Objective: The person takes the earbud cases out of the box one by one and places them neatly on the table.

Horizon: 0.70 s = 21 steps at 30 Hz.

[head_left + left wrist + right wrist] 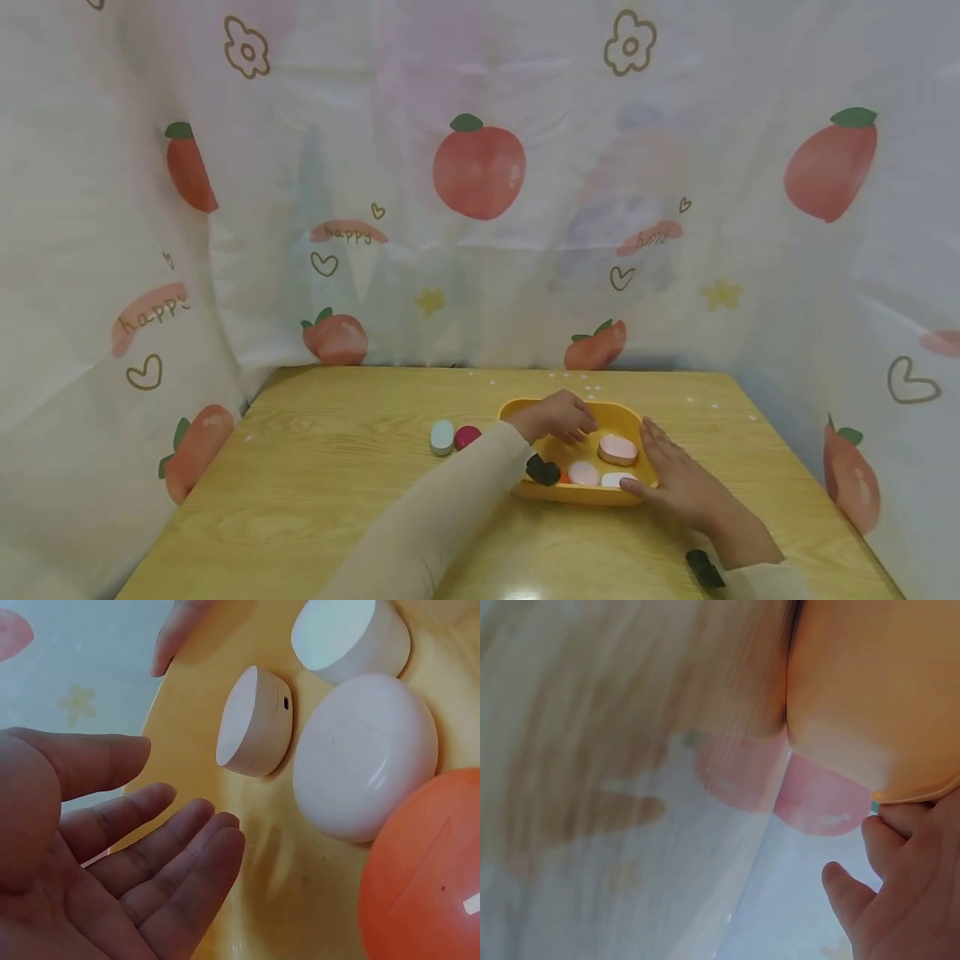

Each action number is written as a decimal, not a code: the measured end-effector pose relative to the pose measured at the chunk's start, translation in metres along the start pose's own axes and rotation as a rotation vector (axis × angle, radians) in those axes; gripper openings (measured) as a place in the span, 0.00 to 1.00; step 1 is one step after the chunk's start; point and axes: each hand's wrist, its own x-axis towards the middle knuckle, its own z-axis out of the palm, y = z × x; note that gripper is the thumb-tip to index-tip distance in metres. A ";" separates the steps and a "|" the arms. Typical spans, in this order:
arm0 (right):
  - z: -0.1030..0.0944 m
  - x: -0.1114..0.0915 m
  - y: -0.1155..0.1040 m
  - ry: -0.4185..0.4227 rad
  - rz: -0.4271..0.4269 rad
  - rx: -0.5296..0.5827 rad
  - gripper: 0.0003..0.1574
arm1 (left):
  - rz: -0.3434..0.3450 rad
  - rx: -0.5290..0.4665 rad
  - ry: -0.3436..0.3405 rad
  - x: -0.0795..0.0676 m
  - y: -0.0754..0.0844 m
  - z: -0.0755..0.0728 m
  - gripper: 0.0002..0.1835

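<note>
A yellow basin [573,496] stands on the table holding several small rounded cases that look like earbud cases. Among them are a pink one with a small port [255,724], a white one [356,641], a glossy pale pink one [367,757] and an orange one [427,870]. My left hand [564,415] hovers over the basin's left side, palm toward the cases, fingers loosely extended and holding nothing. At the right end, my right hand [678,483] rests along the basin's rim, fingers straight on the outer side and thumb across the front corner.
Left of the basin, a mint case [442,437] and a dark red round case [468,437] sit on the wooden table [315,483]. Small white specks dot the table's back part. Fruit-printed curtains [480,275] hang behind and at both sides.
</note>
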 end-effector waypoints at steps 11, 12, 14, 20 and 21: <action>-0.004 -0.005 0.001 0.001 0.012 -0.014 0.59 | 0.008 0.080 -0.070 0.011 -0.001 0.012 0.07; -0.004 -0.005 0.001 0.000 0.011 -0.013 0.59 | 0.011 0.087 -0.072 0.012 0.000 0.013 0.08; -0.004 -0.004 0.000 0.002 0.012 -0.015 0.60 | 0.020 0.115 -0.078 0.011 0.002 0.015 0.09; 0.001 -0.003 0.000 -0.003 0.020 0.002 0.60 | 0.010 0.251 -0.084 0.008 0.009 0.019 0.13; 0.002 -0.004 0.000 -0.005 0.022 0.002 0.60 | 0.009 0.268 -0.090 0.008 0.010 0.020 0.14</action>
